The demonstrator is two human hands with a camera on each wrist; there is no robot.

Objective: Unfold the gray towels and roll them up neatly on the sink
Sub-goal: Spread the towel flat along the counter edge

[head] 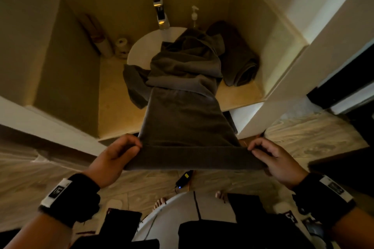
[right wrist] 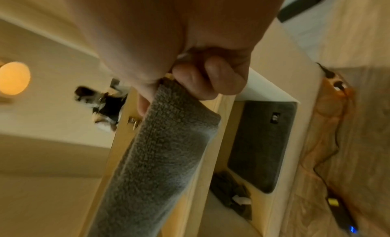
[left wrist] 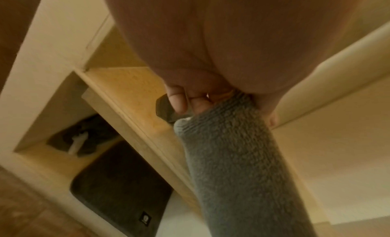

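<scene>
Stretching one gray towel [head: 182,119] taut off the sink [head: 141,46], left hand [head: 113,159] and right hand [head: 277,161] each grip a near corner; far right, a rolled towel [head: 240,62] seems finished, this one still unrolled

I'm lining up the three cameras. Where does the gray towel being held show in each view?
Head: gray towel centre, from sink to both hands.
Left wrist: lower centre-right, below the fingers.
Right wrist: lower centre-left.
Shared landmark: the dark mat under the counter, in both wrist views.
</scene>
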